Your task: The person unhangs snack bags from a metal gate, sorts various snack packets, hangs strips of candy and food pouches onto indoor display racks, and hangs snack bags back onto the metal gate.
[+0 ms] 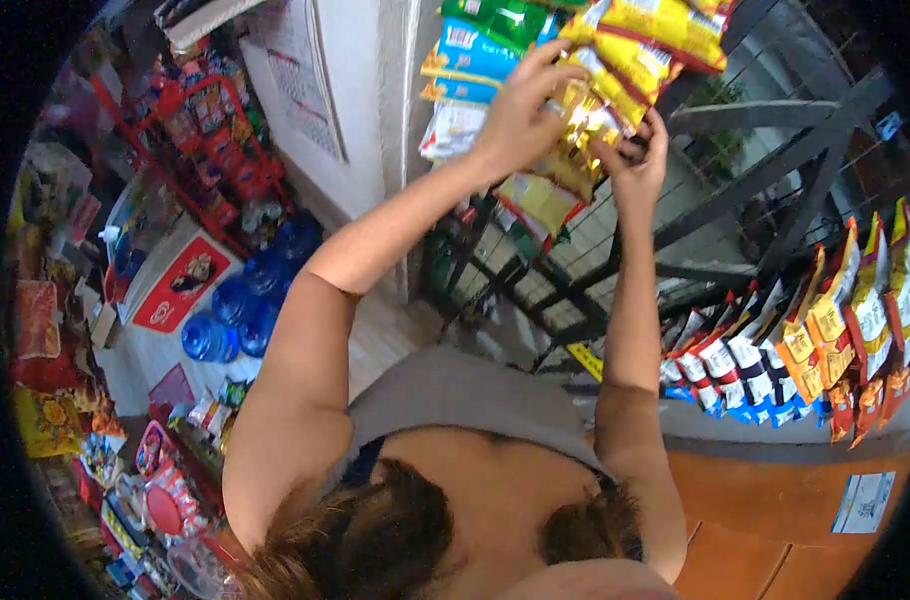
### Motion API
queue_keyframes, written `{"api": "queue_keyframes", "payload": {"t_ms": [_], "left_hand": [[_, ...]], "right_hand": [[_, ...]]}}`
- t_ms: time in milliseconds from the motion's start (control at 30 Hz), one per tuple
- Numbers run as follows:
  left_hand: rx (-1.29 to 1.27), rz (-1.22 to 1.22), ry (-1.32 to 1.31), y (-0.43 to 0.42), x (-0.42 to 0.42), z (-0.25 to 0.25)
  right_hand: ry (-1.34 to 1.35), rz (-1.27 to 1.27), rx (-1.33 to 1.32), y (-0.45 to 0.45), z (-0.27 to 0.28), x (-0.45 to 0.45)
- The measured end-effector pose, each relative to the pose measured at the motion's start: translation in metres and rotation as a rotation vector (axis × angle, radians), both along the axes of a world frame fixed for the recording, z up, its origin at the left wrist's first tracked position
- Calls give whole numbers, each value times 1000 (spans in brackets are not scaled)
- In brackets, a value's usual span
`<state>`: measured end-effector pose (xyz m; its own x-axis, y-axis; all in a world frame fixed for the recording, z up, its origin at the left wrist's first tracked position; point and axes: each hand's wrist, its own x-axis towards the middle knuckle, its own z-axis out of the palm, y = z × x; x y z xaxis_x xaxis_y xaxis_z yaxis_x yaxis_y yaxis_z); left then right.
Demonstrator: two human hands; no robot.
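Observation:
Both arms reach up to snack bags hanging along a dark metal grille. Between the hands is a shiny gold snack bag (587, 122), whose foil glints. My left hand (523, 115) grips its left side, with the fingers bent over the top. At the lower right, my right hand (637, 165) pinches the bag's edge, fingertips partly hidden behind it. Yellow-and-red snack bags (665, 35) hang just above the hands. Blue bags (470, 55) and a green bag (500, 20) hang to the left. Another packet (540, 200) hangs below the gold one.
The dark metal grille (775, 200) stands behind the bags. More snack bags (825, 330) hang in a row at right, above an orange-brown surface (755, 500). Blue water jugs (245, 310) stand on the floor at left, near a red rack (200, 130) and a white wall (365, 90).

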<state>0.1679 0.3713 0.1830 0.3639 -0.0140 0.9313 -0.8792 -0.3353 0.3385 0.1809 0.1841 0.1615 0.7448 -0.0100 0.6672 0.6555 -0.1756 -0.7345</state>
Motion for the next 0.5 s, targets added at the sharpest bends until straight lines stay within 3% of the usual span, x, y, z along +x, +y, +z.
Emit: {"api": "queue_keyframes", "payload": {"t_ms": [100,167,233,333,433,467,500], "left_hand": [[-90,251,-44,38,-13,-39],[-193,229,162,53,-26,-78],[-397,203,559,66,-19,-147],[-415,305,1019,71,-17,-210],[-261,351,866,78,8,-254],[-432,149,1103,79,16,-251],[-534,48,1072,80,24,-246]], "right_hand": [[12,-55,-13,-17,-22,-6],[46,-20,155,-31,-53,-16],[181,-139,82,-51,-100,-16],[319,-349,-207,-52,-151,-38],[346,-155,-315,-42,-184,-57],[415,-105,-371,-37,-189,-62],[483,-59,-427,-32,-193,-64]]}}
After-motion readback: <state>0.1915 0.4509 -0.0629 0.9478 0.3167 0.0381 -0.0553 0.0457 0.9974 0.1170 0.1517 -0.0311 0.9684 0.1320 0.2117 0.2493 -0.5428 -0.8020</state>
